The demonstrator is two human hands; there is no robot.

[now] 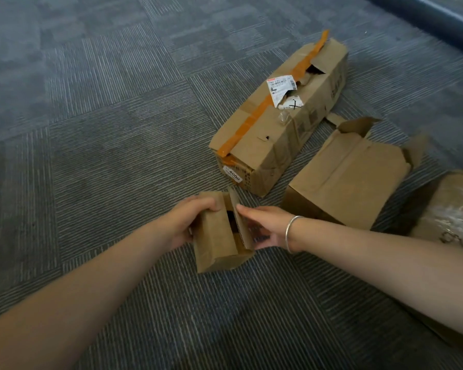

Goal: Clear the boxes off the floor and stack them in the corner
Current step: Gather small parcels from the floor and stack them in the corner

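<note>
Small box: held between both hands just above the carpet, near the middle of the visible floor; top flaps partly open.
Left hand: clamped on the left side of the small box, fingers curled over its top edge.
Right hand: grips the right side of the small box, fingers laid along the raised flap, thumb underneath; a silver bracelet sits on the wrist.
Long box: lies on the carpet beyond the hands, sealed with orange tape, top torn, white label peeling.
Open box: lies on its side just right of the long box, flaps splayed.
Fourth box: at the right edge of the view, partly cut off, covered in clear film.
Corner: not in view.
Progress: early, by judgement. One box is in hand; three are on the floor; no stack is visible.
Remaining: carry the small box to the corner, then collect the other three.
</note>
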